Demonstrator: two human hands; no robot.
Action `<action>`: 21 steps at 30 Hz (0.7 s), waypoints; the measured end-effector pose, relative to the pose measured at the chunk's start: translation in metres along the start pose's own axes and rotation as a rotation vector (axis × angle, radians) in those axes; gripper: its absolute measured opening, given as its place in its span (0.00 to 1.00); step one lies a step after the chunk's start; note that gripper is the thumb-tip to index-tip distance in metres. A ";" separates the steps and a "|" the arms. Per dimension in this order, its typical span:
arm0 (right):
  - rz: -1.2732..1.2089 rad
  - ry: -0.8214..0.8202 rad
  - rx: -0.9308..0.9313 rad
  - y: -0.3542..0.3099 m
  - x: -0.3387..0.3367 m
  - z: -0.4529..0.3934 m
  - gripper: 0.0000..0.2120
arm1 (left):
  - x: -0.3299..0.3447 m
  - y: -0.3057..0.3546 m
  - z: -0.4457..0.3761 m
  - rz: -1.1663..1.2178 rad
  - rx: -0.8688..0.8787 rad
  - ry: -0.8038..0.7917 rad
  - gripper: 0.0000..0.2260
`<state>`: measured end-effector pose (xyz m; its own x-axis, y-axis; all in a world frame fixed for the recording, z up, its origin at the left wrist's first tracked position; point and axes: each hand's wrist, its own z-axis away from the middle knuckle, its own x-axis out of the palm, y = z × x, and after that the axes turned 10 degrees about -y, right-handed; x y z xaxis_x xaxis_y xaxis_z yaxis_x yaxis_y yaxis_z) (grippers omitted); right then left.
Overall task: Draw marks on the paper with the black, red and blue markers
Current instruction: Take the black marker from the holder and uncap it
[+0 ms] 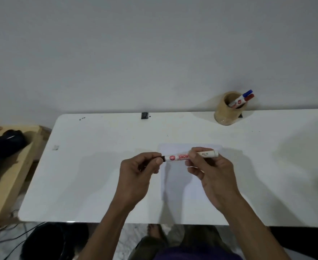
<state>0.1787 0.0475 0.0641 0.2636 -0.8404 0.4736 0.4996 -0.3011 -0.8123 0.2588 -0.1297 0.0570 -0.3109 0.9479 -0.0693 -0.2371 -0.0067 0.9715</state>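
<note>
Black-capped marker held level over the paper, one hand at each end.

Right hand [208, 171] pinches the black marker [190, 156] by its barrel while the left hand [141, 169] has its fingers [159, 161] closed on the dark cap end, probably to pull it off. Paper [178, 184] lies on the desk [98, 166] directly beneath; the red marker [249, 97] and blue marker [247, 93] wait in the holder [227, 113] at the far edge.
</note>
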 end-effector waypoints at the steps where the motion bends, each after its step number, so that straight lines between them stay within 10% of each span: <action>1: 0.028 -0.010 0.019 0.009 0.007 0.003 0.12 | -0.004 -0.003 0.003 -0.017 -0.004 -0.010 0.05; 11: 0.123 0.042 -0.080 0.021 0.014 -0.021 0.08 | -0.033 -0.015 -0.017 0.104 -0.168 -0.008 0.07; 21: 0.283 0.112 -0.020 0.016 -0.018 -0.063 0.04 | -0.045 -0.051 -0.101 -0.704 -0.145 0.190 0.03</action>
<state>0.1302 0.0299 0.0210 0.2970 -0.9362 0.1879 0.4022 -0.0558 -0.9139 0.1922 -0.2046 -0.0126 -0.1909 0.6720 -0.7155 -0.5543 0.5277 0.6436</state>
